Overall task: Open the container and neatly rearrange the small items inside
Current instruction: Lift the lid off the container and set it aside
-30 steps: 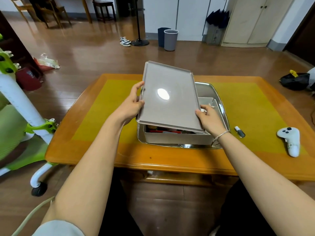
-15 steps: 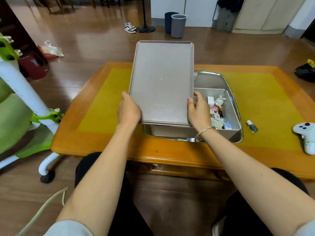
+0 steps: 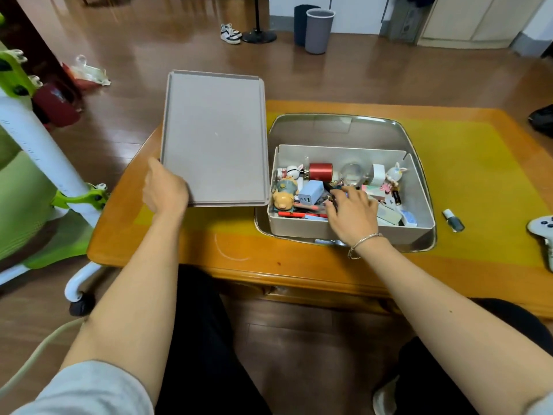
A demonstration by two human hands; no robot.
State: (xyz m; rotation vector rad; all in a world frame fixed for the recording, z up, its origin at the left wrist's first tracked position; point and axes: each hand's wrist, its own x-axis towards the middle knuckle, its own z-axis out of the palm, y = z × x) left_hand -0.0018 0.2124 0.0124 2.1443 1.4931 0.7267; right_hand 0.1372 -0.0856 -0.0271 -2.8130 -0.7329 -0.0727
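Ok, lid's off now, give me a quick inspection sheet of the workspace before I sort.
Surface: wooden table with yellow mat.
Job's things: open container in a metal tray, crowded with small items; lid off, to its left.
Clutter: small bottle, white controller.
Grippers: left hand holds the lid's near corner; right hand reaches among the items, grasp unclear.
Cables: one pale cable at lower left.
Surroundings: bins, shoes, green stand.

Matt plastic lid (image 3: 214,136), shiny metal tray (image 3: 338,127), glossy wooden table (image 3: 254,265).
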